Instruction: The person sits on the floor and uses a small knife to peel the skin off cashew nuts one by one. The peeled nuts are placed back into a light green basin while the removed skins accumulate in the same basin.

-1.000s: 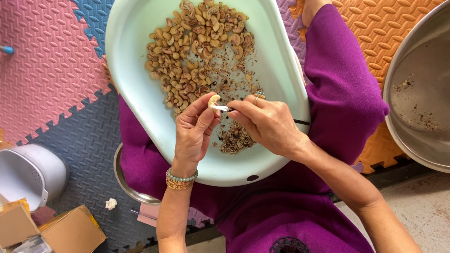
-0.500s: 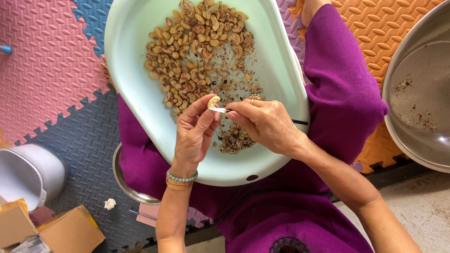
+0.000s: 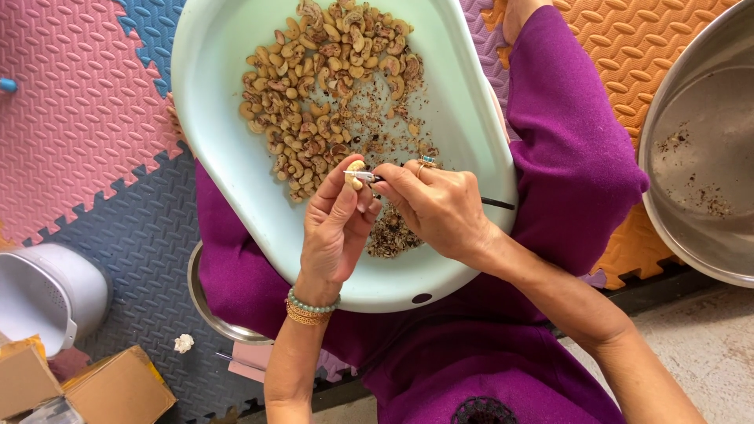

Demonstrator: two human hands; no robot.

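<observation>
The left hand (image 3: 334, 228) pinches one cashew (image 3: 355, 174), the right hand (image 3: 436, 208) grips a small knife (image 3: 369, 177) against it, with many unpeeled nuts (image 3: 318, 94) heaped beyond them and husk scraps (image 3: 390, 233) beneath.

Two hands: left hand (image 3: 336, 228), right hand (image 3: 440, 208). One pale green tray (image 3: 220, 118). One cashew heap (image 3: 330, 86). One steel basin (image 3: 699, 157). One white bucket (image 3: 47, 294). Two cardboard boxes (image 3: 118, 389).

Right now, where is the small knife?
In the head view the small knife sits mid-frame in the right hand, its tip against the cashew pinched by the left hand, above the pale green tub.
</observation>
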